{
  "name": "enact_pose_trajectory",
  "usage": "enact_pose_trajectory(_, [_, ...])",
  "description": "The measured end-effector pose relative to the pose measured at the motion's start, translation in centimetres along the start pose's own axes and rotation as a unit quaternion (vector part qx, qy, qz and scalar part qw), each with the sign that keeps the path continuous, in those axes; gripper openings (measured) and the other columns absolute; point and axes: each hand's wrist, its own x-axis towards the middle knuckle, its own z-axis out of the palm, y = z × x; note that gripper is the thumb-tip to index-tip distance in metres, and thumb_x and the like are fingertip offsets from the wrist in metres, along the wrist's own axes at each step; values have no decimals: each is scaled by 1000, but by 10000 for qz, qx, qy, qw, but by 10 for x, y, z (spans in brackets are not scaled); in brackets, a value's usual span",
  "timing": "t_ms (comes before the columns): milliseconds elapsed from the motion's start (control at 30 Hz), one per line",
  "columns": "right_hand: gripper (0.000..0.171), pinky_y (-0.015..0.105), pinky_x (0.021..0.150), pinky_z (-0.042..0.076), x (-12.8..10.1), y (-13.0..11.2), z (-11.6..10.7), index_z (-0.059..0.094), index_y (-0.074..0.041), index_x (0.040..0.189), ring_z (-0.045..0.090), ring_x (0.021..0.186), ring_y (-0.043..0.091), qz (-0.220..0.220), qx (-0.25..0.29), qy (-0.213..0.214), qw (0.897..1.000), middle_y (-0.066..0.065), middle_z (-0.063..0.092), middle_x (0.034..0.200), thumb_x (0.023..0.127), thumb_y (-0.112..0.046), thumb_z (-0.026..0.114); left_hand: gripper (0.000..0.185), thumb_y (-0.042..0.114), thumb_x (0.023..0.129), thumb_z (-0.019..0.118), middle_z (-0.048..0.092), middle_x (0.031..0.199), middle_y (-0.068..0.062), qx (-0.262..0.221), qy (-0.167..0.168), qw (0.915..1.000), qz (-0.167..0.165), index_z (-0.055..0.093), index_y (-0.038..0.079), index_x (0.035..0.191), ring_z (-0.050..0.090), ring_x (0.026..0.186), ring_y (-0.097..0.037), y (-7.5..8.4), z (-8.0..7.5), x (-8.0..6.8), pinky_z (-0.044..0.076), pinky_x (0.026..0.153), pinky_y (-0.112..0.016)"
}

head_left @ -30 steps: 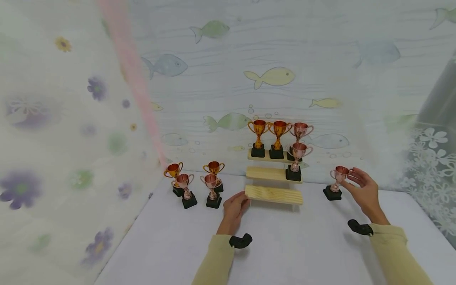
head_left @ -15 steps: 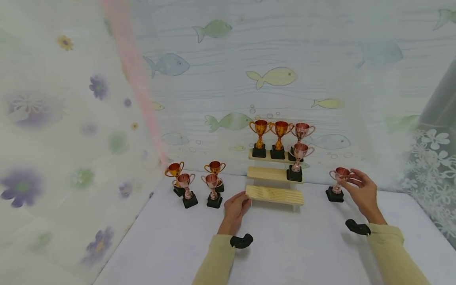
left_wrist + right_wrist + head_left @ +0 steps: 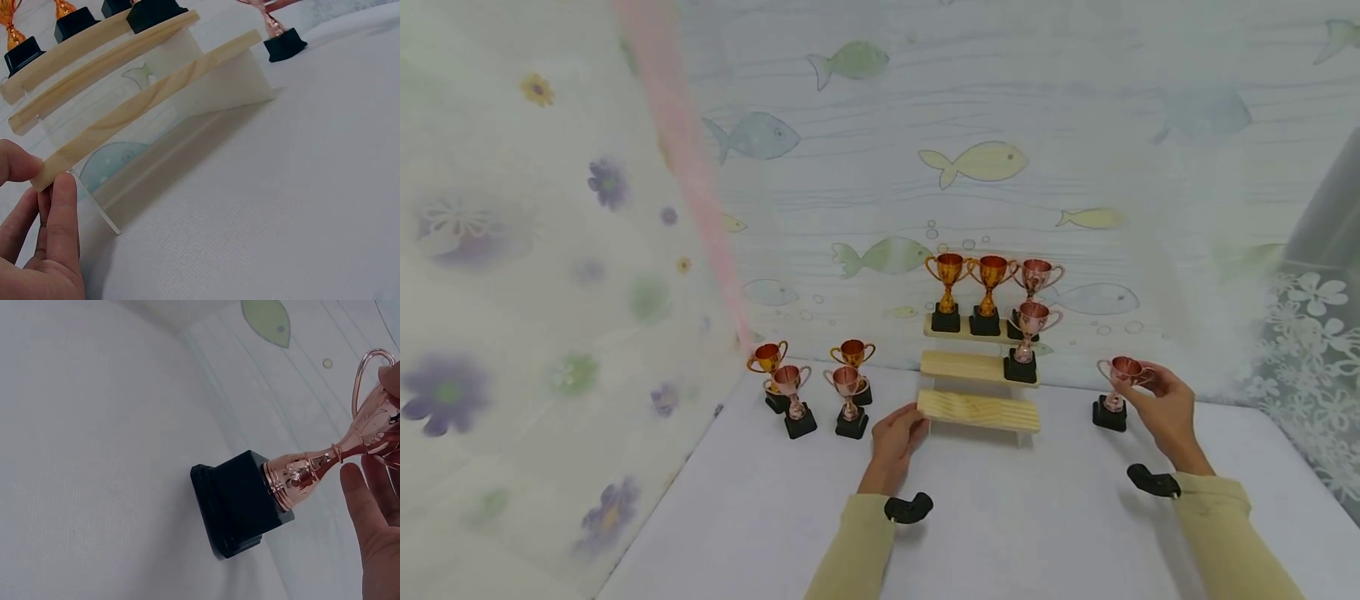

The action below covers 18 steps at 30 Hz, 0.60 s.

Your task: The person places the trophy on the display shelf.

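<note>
Head view: a copper trophy (image 3: 1116,392) is held by the cup at centre right of the frame, its black base down on the white table (image 3: 1015,517). The right hand (image 3: 1163,410) has its fingers curled round the bowl, pinching it. At lower centre, the wooden step stand (image 3: 977,408) is pinched at its left end by the left hand (image 3: 897,437). With such a high grip the trophy could probably be tipped, or the loaded stand nudged.
</note>
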Motion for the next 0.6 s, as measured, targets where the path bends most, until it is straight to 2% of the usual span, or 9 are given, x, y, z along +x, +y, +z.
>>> enact_pose_trajectory(300, [41, 3, 71, 46, -5, -6, -1, 60, -11, 125, 55, 92, -9, 13, 194, 104, 9998, -26, 57, 95, 89, -21, 79, 38, -1, 91, 69, 68, 110, -15, 56, -11, 10000, 14, 64, -9, 128, 66, 91, -16, 2, 0, -2, 59, 82, -25])
enact_pose_trajectory(600, [46, 1, 78, 44, -20, -12, -1, 58, -7, 129, 55, 98, -9, -317, 134, 9, 9994, -26, 57, 102, 91, -22, 78, 36, -1, 91, 69, 68, 110, -15, 64, 50, 9999, -70, 65, -8, 126, 66, 93, -17, 3, 0, -1, 59, 82, -25])
